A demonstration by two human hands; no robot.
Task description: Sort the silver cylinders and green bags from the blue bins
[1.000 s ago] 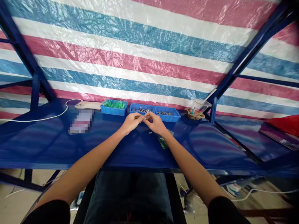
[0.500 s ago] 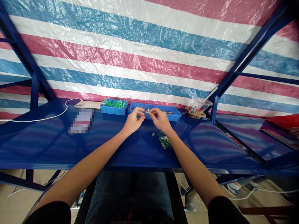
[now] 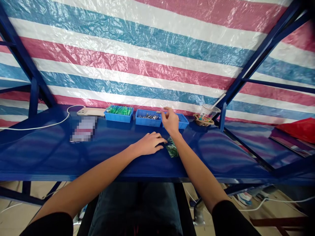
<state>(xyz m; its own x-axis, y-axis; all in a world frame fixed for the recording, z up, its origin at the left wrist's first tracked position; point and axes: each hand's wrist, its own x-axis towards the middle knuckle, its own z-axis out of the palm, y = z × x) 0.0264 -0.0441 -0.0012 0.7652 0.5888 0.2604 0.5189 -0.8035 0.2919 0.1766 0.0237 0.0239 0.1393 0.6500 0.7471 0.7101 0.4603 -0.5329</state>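
Pinching a small pale piece (image 3: 158, 112) between thumb and fingers, the right hand (image 3: 171, 120) is standing, in the head view, over or just in front of the place where the middle blue bin (image 3: 148, 122) and the right blue bin (image 3: 183, 125) are meeting. The piece is sticking out leftward from the fingertips, its long axis running roughly from side to side, and it is showing against the far right corner of the middle bin; how high it is hovering is not clear. The left hand (image 3: 150, 143) is lying low over the table (image 3: 118, 155), palm down, nearer the person, so the piece is sitting beyond it and slightly to its right. Its fingers are pointing rightward, loosely parted and a little bent, with a gap showing between index finger and thumb; no grasped thing is showing, though the fingers could be hiding something small, and whether they are pressing on the table cannot be told. A crumpled green packet (image 3: 172, 151) is lying just to the right of those fingertips, apparently apart from them, while the right forearm (image 3: 194, 167) is passing close along its right side. Loose metallic-looking parts (image 3: 147, 117) are filling the middle bin.
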